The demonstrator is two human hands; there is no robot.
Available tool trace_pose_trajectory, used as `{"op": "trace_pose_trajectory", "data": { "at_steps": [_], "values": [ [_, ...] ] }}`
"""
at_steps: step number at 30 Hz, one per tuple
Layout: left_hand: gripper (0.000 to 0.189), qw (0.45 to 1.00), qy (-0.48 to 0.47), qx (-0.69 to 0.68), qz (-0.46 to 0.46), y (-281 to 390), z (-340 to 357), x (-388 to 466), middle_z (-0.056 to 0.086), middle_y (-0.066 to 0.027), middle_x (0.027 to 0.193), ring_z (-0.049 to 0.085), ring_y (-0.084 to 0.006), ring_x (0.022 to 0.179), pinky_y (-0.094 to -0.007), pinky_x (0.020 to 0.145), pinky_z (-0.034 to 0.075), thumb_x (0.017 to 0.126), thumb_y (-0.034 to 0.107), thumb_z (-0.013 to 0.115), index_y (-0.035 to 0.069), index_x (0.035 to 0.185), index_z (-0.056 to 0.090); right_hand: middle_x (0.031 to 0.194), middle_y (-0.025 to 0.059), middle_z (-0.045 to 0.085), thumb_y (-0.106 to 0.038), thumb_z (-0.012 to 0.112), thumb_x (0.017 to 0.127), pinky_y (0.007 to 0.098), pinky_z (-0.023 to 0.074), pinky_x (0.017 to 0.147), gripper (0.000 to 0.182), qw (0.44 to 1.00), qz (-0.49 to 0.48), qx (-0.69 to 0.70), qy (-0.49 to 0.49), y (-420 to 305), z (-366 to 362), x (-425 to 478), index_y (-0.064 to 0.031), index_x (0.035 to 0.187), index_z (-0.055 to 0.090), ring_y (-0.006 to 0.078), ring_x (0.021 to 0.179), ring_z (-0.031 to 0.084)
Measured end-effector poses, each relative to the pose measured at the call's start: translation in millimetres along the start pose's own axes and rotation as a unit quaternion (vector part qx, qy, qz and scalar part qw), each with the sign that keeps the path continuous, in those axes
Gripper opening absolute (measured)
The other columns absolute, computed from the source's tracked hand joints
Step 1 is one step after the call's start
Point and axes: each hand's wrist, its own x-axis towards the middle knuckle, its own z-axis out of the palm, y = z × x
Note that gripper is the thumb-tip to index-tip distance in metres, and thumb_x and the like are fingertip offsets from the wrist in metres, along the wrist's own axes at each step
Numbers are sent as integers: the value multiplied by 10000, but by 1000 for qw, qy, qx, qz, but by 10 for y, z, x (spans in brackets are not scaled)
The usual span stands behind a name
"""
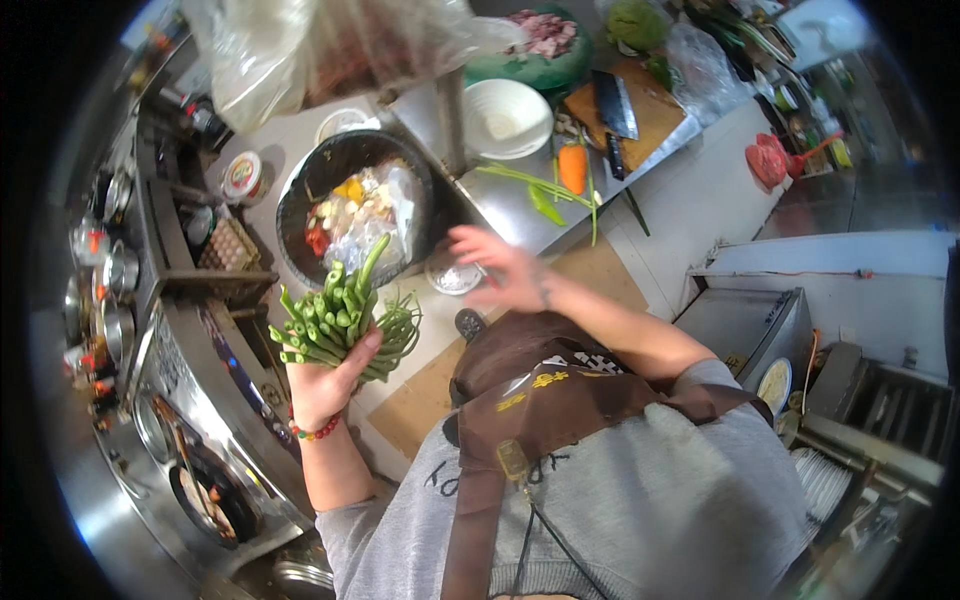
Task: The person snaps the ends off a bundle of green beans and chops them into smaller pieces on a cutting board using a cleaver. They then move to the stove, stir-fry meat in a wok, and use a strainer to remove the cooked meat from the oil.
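Observation:
My left hand [330,379] is closed around a thick bunch of long green beans [337,319], cut ends up and thin tails curling out at the right. The bunch is in front of the near rim of a black-lined waste bin [289,259]. Inside the bin lie food scraps [360,210] and clear plastic. My right hand [510,270], blurred by motion, is in the air between the bin and the steel table [495,199], fingers apart. A thin pale and reddish streak at its fingers is too blurred to name. Below it is a small bowl of white stuff [454,279].
On the steel table are a white bowl [506,120], an orange pepper [572,169], a green pepper [546,205] and a cleaver [615,105] on a wooden board [656,124]. A plastic bag [255,67] hangs in front. At left are eggs [229,244] and a wok [214,499].

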Motion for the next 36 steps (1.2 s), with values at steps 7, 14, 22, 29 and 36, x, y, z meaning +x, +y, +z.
{"op": "trace_pose_trajectory", "data": {
  "at_steps": [7,14,22,29,36],
  "values": [
    [296,988,21,143,60,281,470,413,643,-54,942,591,-119,827,-255,769,472,752,-80,711,-36,1027,610,1052,181,631,-136,693,759,360,521,785,324,881,196,-224,368,1188,-1992,-478,-36,1062,637,267,857,648],
    [309,929,-20,336,156,673,1961,1439,676,-102,838,648,-150,759,-277,708,500,752,-9,689,-19,1041,580,1239,308,447,-187,787,672,463,424,969,769,835,291,-326,335,2256,-2847,-281,-40,1309,384,476,1110,494],
    [464,829,-102,538,112,-285,3918,3688,669,-190,936,624,-408,894,-457,747,502,736,149,708,115,1173,558,830,132,587,-119,664,794,368,492,668,594,908,272,100,303,1769,-4251,-850,-23,1321,408,259,740,609],
    [458,759,-201,618,-39,-1761,5251,5231,654,-180,1005,622,-382,955,-466,821,507,739,171,695,126,1171,553,663,19,526,-145,631,861,248,408,515,376,924,272,44,265,1991,-5515,-1759,18,1188,544,89,559,507],
    [878,758,-194,623,-11,-2170,5830,5739,409,-180,1386,405,-360,1285,-466,1021,393,692,465,791,78,1371,389,666,0,535,-114,595,892,240,407,522,337,901,180,101,382,1790,-5443,-1824,-24,1210,527,66,582,514]
  ]
}}
